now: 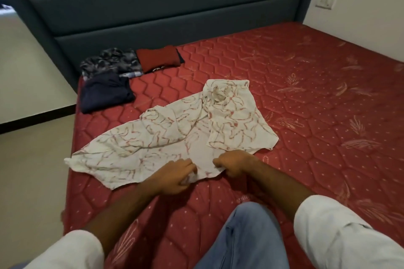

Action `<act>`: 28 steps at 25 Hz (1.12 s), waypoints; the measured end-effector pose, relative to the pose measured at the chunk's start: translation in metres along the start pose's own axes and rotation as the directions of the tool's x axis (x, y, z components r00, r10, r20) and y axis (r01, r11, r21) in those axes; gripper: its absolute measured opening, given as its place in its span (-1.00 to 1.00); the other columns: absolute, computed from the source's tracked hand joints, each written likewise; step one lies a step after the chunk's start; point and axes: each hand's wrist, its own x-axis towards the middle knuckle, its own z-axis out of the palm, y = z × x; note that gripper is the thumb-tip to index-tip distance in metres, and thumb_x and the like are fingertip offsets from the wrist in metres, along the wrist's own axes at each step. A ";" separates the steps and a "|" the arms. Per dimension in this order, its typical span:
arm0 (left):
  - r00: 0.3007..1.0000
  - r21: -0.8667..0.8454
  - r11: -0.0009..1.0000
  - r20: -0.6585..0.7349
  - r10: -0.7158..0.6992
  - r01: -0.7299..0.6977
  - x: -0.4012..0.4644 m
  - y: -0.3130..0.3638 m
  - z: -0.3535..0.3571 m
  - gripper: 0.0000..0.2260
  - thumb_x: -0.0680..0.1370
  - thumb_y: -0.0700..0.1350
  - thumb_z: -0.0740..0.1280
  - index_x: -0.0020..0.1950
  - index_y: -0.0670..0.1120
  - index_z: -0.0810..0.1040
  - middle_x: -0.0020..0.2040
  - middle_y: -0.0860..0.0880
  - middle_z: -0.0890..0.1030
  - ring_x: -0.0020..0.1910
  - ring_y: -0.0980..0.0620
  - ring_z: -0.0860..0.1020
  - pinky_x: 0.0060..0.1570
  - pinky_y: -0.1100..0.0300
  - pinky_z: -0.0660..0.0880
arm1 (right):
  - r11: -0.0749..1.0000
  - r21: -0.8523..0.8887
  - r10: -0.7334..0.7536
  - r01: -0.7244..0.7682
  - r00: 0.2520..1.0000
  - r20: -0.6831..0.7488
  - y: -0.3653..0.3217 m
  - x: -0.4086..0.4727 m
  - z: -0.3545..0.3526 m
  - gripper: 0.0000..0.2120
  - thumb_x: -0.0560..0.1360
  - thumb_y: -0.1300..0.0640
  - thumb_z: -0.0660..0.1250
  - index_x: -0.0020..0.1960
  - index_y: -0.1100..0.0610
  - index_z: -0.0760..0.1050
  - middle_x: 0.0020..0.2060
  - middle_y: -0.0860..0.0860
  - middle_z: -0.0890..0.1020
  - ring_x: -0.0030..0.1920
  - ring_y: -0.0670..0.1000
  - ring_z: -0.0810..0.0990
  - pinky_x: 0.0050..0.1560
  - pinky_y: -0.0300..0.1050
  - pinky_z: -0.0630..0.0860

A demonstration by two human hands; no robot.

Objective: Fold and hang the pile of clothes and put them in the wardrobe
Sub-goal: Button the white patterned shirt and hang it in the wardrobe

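A white shirt with a red and olive line pattern (175,129) lies spread on the red quilted mattress (306,98), collar toward the headboard, one side folded over the middle. My left hand (172,176) pinches the shirt's near hem, fingers curled into the cloth. My right hand (234,162) grips the same hem a little to the right, knuckles up. Three folded garments sit at the mattress's far left corner: a dark patterned one (109,62), a red one (158,58) and a navy one (106,93).
A dark padded headboard (164,6) stands behind the bed. The floor (32,159) drops off at the mattress's left edge. A wall socket (325,0) is at the upper right. My knee in blue jeans (247,236) rests on the near mattress.
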 end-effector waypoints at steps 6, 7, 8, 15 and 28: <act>0.961 0.336 0.905 0.002 -0.276 0.259 -0.058 -0.031 0.035 -0.66 0.41 -0.03 0.35 0.17 0.00 0.45 0.01 0.00 0.58 -0.12 -0.07 0.56 -0.11 -0.02 0.47 | 0.923 0.279 0.120 -0.266 0.886 0.448 -0.011 -0.013 0.007 -0.83 0.47 0.23 0.33 0.05 0.21 0.57 -0.09 0.17 0.69 -0.19 0.14 0.65 -0.09 0.05 0.65; 0.958 0.365 0.889 -0.032 -0.286 0.277 -0.068 -0.037 0.038 -0.70 0.38 -0.05 0.38 0.11 0.01 0.49 -0.08 0.00 0.60 -0.18 -0.06 0.57 -0.15 -0.01 0.47 | 0.926 0.315 0.101 -0.207 0.942 0.320 -0.022 -0.010 0.002 -0.86 0.47 0.18 0.36 0.03 0.16 0.56 -0.09 0.11 0.67 -0.15 0.12 0.63 -0.08 0.02 0.62; 0.958 0.367 0.887 -0.044 -0.282 0.278 -0.078 -0.042 0.037 -0.77 0.40 -0.06 0.38 0.04 0.01 0.52 -0.13 0.02 0.60 -0.20 -0.05 0.56 -0.17 0.00 0.46 | 0.935 0.332 0.080 -0.127 0.985 0.153 -0.034 -0.003 -0.001 -0.84 0.48 0.11 0.38 0.04 0.10 0.52 -0.05 0.04 0.62 -0.08 0.08 0.58 -0.05 -0.01 0.56; 0.962 -0.199 0.942 0.081 -0.260 0.271 -0.119 -0.060 0.026 -0.93 0.61 -0.03 0.15 0.02 0.09 0.42 -0.03 0.10 0.53 -0.08 0.08 0.52 -0.02 0.07 0.45 | 0.993 0.115 -0.013 0.036 0.981 -0.193 -0.117 0.045 0.020 -0.62 0.58 0.09 0.26 0.39 0.01 0.34 0.22 0.05 0.45 0.15 0.12 0.47 0.07 0.05 0.46; 0.939 0.227 0.926 -0.238 -0.247 0.301 0.068 -0.232 -0.037 -0.65 0.53 0.10 0.37 0.32 0.17 0.50 0.48 0.08 0.40 0.34 -0.05 0.42 0.17 -0.05 0.40 | 0.869 0.493 0.185 -0.032 0.947 -0.264 0.061 0.172 -0.088 -0.41 0.46 0.26 0.46 0.46 0.08 0.41 0.17 0.03 0.46 0.15 0.02 0.51 0.13 -0.12 0.49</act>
